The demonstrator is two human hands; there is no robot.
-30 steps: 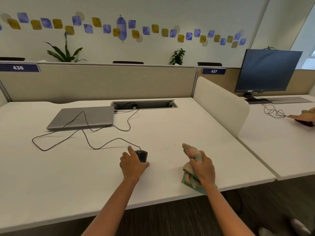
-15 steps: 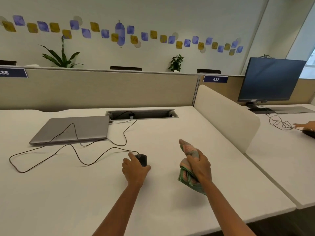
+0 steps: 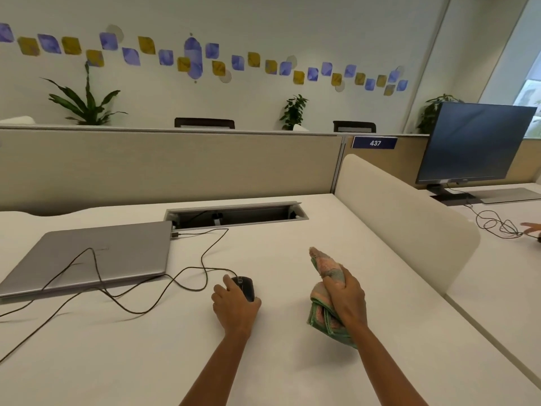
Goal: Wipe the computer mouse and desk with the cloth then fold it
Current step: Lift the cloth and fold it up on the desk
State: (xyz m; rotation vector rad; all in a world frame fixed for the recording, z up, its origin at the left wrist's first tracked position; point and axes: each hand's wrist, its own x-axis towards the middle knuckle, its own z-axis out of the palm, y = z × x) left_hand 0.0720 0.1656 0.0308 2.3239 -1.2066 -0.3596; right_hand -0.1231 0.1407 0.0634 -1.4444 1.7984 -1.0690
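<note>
A black wired computer mouse [image 3: 245, 286] sits on the white desk [image 3: 146, 347], partly covered by my left hand [image 3: 234, 307], which grips it from the near side. To its right my right hand [image 3: 347, 301] holds a bunched pink and green cloth [image 3: 323, 266] a little above the desk surface. One end of the cloth sticks up past my fingers and the other hangs below my palm. The mouse's thin cable [image 3: 202, 259] loops left and back toward the laptop.
A closed grey laptop [image 3: 96, 256] lies at the left with cable draped over it. Behind it is a cable trough [image 3: 234, 216] and a beige partition [image 3: 175, 165]. A cream divider [image 3: 404, 221] bounds the right side; beyond it are a monitor [image 3: 474, 142], cables and another person's hand [image 3: 531, 228].
The camera has tilted up and closer, so the desk's front edge has left the view. My right hand has lifted the cloth slightly off the desk. My left hand stays on the mouse.
</note>
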